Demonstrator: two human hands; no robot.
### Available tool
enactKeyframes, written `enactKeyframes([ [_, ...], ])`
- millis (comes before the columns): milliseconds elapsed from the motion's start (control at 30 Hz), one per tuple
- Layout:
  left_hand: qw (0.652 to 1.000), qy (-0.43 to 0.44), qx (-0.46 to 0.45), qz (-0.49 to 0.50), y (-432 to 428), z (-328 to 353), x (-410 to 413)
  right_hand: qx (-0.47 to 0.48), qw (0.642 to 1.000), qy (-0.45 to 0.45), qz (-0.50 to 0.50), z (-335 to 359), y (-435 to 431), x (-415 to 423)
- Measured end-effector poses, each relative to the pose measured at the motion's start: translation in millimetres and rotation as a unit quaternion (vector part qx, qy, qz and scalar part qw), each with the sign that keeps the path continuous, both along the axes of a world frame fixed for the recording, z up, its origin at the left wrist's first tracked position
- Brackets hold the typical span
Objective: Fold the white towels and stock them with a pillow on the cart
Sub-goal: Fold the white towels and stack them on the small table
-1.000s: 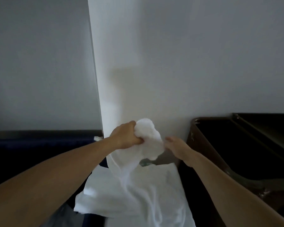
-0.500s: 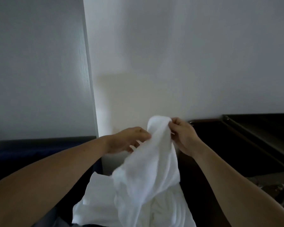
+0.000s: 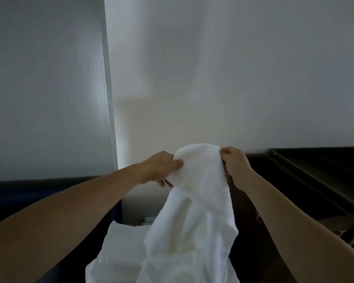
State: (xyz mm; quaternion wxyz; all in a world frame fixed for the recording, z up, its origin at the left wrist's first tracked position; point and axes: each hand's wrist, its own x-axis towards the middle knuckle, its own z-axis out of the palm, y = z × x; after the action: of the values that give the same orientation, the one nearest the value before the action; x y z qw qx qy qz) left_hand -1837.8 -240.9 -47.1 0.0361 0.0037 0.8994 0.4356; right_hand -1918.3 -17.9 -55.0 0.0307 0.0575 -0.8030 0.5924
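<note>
A white towel (image 3: 200, 201) hangs in front of me, lifted by its top edge. My left hand (image 3: 161, 167) pinches the left end of that edge between thumb and fingers. My right hand (image 3: 235, 164) grips the right end, fingers curled round the cloth. The towel's lower part drapes down and out of the bottom of the view. Under it lies more white linen (image 3: 119, 248), flat and partly covered. No pillow shows.
A pale wall (image 3: 223, 78) stands close ahead, with a grey panel (image 3: 45, 88) to its left. A dark wooden unit with a recessed top (image 3: 315, 172) sits at the right. A dark blue surface (image 3: 29, 195) lies at the left.
The towel has been raised from the pile. My right hand took hold of its top edge, and both hands have moved apart, spreading that edge between them.
</note>
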Motion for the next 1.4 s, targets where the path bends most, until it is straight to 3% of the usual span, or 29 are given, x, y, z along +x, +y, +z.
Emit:
enactKeyframes([
  [67, 0.998, -0.010, -0.067, 0.003, 1, 14, 0, 0.067, 0.996, 0.011, -0.052, -5, 2, -5],
  [100, 0.998, -0.014, -0.053, 0.003, 2, 21, -1, 0.071, 0.995, 0.017, -0.065, -6, 2, -4],
  [167, 0.999, -0.020, 0.047, 0.013, 7, 33, -3, 0.059, 0.996, 0.049, -0.046, -5, -3, 4],
  [267, 0.977, -0.039, 0.204, 0.037, 16, 43, -7, 0.026, 0.990, 0.097, 0.095, -1, -15, 28],
  [333, 0.962, -0.037, 0.267, 0.046, 21, 46, -9, 0.082, 0.975, 0.133, 0.158, -3, -23, 44],
  [400, 0.953, -0.035, 0.299, 0.042, 23, 48, -10, 0.159, 0.962, 0.174, 0.140, -8, -27, 50],
  [467, 0.957, -0.035, 0.286, 0.028, 23, 51, -9, 0.150, 0.966, 0.188, 0.091, -8, -27, 48],
  [533, 0.967, -0.008, 0.253, 0.030, 23, 54, -6, 0.065, 0.985, 0.149, 0.057, -4, -22, 44],
  [633, 0.974, 0.103, 0.202, 0.029, 16, 51, -6, -0.026, 0.991, 0.117, 0.062, 12, -11, 44],
  [700, 0.982, 0.117, 0.142, -0.030, 15, 45, -3, -0.010, 0.986, 0.133, 0.102, 23, -8, 45],
  [800, 0.981, 0.094, 0.139, -0.099, 23, 34, 1, 0.064, 0.977, 0.182, 0.094, 39, -9, 41],
  [933, 0.970, 0.108, 0.216, -0.035, 25, 28, 2, 0.066, 0.974, 0.211, 0.048, 51, -4, 37],
  [1067, 0.985, 0.138, 0.100, -0.010, 25, 21, 7, 0.101, 0.978, 0.177, 0.053, 54, 2, 39],
  [1200, 0.981, 0.182, 0.061, -0.025, 37, 39, 12, 0.156, 0.972, 0.156, 0.081, 56, -2, 45],
  [1400, 0.975, 0.083, 0.194, -0.065, 30, 24, 24, -0.006, 0.962, 0.270, -0.044, 99, 8, 44],
])
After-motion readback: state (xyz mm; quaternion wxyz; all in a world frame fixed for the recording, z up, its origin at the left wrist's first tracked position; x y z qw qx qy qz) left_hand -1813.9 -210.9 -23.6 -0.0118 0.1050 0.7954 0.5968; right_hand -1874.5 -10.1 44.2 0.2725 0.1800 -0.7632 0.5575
